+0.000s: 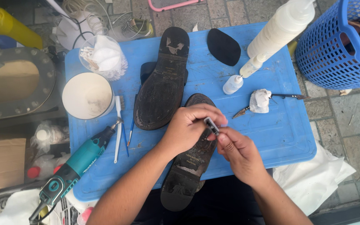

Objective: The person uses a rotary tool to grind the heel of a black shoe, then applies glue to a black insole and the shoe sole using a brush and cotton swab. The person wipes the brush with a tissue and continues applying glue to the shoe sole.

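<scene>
Both hands meet over the near shoe [188,166], which lies sole-up at the front edge of the blue table [271,133], its heel hanging off toward the person. Left hand [188,127] curled tight, fingers and thumb pinching one end of a small dark tube [211,126]. Right hand [236,152] closed too, thumb and forefinger nipping the tube's lower end; it may be a cap being gripped, too small to tell. Tube sits just above the shoe's mid-sole.

A second shoe [161,83] lies sole-up just beside and behind the first. Black sole patch [223,46] farther back. White squeeze bottles [251,66] to the right, near a rag-wrapped knife [260,101]. Left side: white cup [87,96], brushes [118,125], teal rotary tool [73,166]. Blue basket [334,54] off the table's right corner.
</scene>
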